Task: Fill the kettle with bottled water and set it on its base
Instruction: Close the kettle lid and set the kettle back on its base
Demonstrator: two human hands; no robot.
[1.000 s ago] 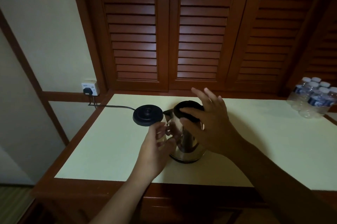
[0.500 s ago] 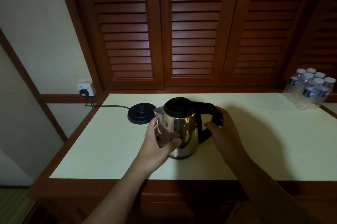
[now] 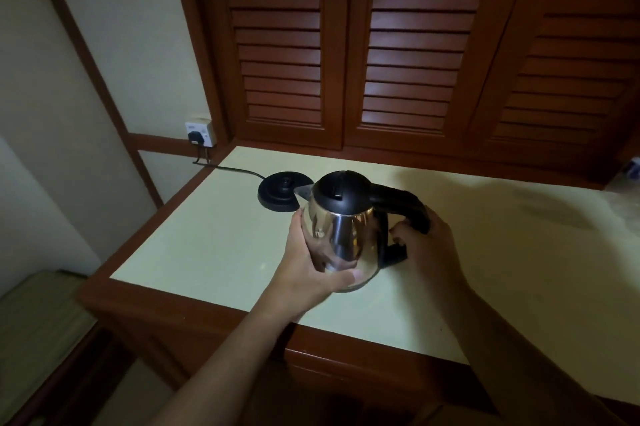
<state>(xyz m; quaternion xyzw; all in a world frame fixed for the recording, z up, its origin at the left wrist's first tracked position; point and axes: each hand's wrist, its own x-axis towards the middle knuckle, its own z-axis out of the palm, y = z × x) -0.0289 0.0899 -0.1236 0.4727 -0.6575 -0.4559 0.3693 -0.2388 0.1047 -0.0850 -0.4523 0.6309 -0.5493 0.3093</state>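
A steel kettle point(image 3: 349, 235) with a black lid and black handle stands on the pale tabletop point(image 3: 207, 245), lid closed, spout pointing left. My left hand point(image 3: 311, 269) wraps the kettle's shiny body from the near left side. My right hand point(image 3: 426, 245) grips the black handle on the right. The round black base point(image 3: 277, 193) lies just behind and left of the kettle, bare, its cord running to a wall socket point(image 3: 200, 134). One water bottle point(image 3: 632, 169) barely shows at the right edge.
Dark wooden louvred doors point(image 3: 398, 54) rise behind the table. A wooden rim borders the tabletop at its front and left edges. A pale wall stands to the left, with floor below it.
My right hand left the lid and took hold of the handle. The view swung left, so the group of bottles slid almost out of sight at the right.
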